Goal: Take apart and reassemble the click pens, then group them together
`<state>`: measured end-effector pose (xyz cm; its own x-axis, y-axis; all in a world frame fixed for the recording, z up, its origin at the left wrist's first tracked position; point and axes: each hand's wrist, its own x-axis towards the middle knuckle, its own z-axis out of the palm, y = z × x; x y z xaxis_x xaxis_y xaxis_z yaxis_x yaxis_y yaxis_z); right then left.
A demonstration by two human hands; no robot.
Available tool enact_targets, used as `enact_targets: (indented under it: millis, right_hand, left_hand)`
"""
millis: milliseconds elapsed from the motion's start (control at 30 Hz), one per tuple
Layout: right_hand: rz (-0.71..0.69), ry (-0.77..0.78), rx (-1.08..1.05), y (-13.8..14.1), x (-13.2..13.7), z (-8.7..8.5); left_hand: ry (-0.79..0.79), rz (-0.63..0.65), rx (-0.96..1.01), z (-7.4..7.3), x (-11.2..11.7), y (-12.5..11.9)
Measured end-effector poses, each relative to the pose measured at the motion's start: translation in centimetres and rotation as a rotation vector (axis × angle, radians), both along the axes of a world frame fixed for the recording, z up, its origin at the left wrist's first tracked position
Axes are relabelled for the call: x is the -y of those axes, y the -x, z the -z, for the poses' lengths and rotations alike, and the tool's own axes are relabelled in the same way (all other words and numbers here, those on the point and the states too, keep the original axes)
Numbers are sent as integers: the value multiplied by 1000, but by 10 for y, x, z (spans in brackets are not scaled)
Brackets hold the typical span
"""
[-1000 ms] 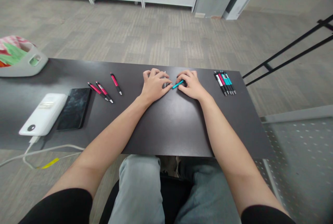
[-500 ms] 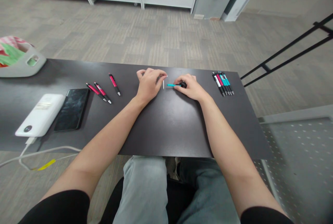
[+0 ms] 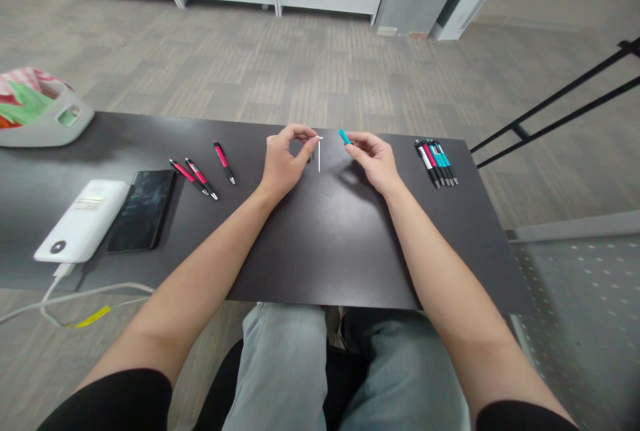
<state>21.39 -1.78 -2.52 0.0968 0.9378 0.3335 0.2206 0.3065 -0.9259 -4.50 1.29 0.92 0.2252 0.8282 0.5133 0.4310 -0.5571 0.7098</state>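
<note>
My left hand (image 3: 283, 161) is raised a little over the dark table (image 3: 325, 244) and pinches the top of a thin white pen refill (image 3: 319, 154), which hangs upright. My right hand (image 3: 373, 159) is closed on a teal pen barrel (image 3: 345, 137); its end sticks up and to the left out of the fingers. The two hands are a short way apart, with the refill between them.
Three red pens (image 3: 203, 171) lie to the left of my hands. A row of several assembled pens (image 3: 435, 161) lies at the right. A black phone (image 3: 143, 207) and a white power bank (image 3: 83, 217) with cable are at the far left, and a grey tray (image 3: 43, 124) stands behind them.
Both hands have lifted off the table and moved apart. The white refill now hangs from my left fingers, and the teal barrel has tilted upward in my right hand.
</note>
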Motion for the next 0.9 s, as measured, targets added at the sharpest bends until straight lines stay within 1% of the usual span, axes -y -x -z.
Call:
enact_targets:
  millis: [100,167,400,500,600,667,767,833,900]
  right_hand:
    - [-18,-9,132,4,5,-4]
    - [-21,1,172,6,8,-7]
    - [-96,-19,212,8,12,-13]
    - [-99,-1,229,9,14,-14]
    - [-95,2,191,11,13,-14]
    - [-100,-5,140,12,12,-13]
    - [-97,4,82,12,10,-10]
    - [-79,19,62,12,8,-8]
    - [-63,26,45,11,7,-6]
  left_hand:
    - [-17,8,-14,-1,3,0]
    - [-18,16,-42,-3,6,0]
    - [25,50,-147,-5,11,-3]
    - [32,89,-148,-4,10,-4]
    - [33,104,-117,-3,8,-2]
    - [32,68,-112,-4,7,0]
    - [30,-34,-191,-4,6,4]
    - [27,-83,-267,-1,6,6]
    - [16,-94,-328,4,7,5]
